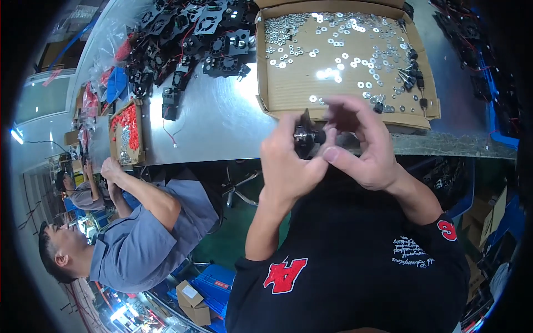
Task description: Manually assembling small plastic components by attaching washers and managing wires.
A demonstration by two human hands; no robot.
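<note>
My left hand [288, 161] is closed around a small black part [305, 139] with a round, shiny body and a thin plate standing up at its top. On the right, my right hand [366, 144] curls in against it, its index finger arched and its thumb beside my left thumb. Its fingers meet near the black part's right end, and whatever lies between them is hidden. Both hands are above the near edge of a shallow cardboard box [288, 89], which holds many loose washers [327, 73], nuts and a few black-headed pieces [411, 77].
Black fan-bracket assemblies [222, 50] with wires crowd the metal table [205, 111] at the back left. A small tray [140, 141] of red pieces stands near a seated co-worker [144, 233] on the left. More black assemblies [472, 33] lie far right, beside a blue edge.
</note>
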